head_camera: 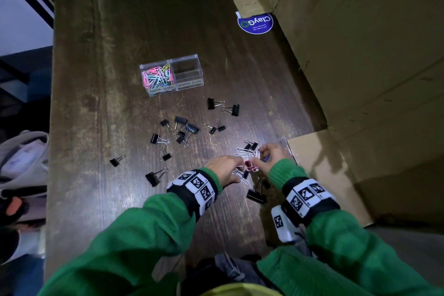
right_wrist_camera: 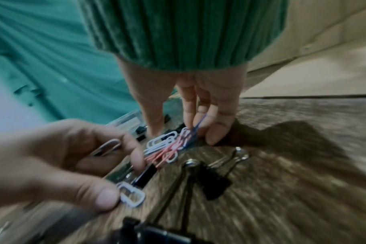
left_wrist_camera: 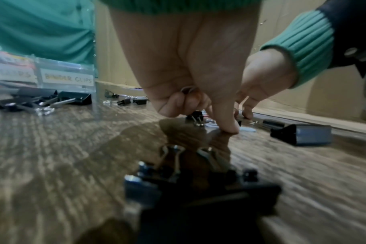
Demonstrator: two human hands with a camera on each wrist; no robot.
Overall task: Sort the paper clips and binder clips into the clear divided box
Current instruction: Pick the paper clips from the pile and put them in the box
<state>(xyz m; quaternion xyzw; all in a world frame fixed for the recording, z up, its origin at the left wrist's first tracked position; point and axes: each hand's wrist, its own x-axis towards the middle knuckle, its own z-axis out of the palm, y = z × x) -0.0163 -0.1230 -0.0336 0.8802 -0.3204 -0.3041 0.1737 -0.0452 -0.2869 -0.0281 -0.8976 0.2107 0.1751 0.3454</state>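
The clear divided box [head_camera: 171, 74] stands mid-table; its left cell holds coloured paper clips [head_camera: 158, 75], and its right cell, labelled binder clips [left_wrist_camera: 68, 79], looks empty. Black binder clips [head_camera: 185, 127] lie scattered in front of it. Both hands work at a small pile of white, pink and blue paper clips [head_camera: 247, 155] [right_wrist_camera: 165, 147] near the front right. My left hand [head_camera: 236, 170] [left_wrist_camera: 198, 112] curls round a silver paper clip [right_wrist_camera: 107, 148], with one fingertip on the table. My right hand [head_camera: 260, 154] [right_wrist_camera: 190, 132] pinches a blue clip [right_wrist_camera: 200, 125] from the pile.
Large cardboard boxes [head_camera: 360, 55] wall off the table's right side. A blue round sticker [head_camera: 255, 23] lies at the back. A big binder clip [head_camera: 257, 196] [right_wrist_camera: 213, 180] sits just below the hands. The table's left edge [head_camera: 51, 127] drops to bags on the floor.
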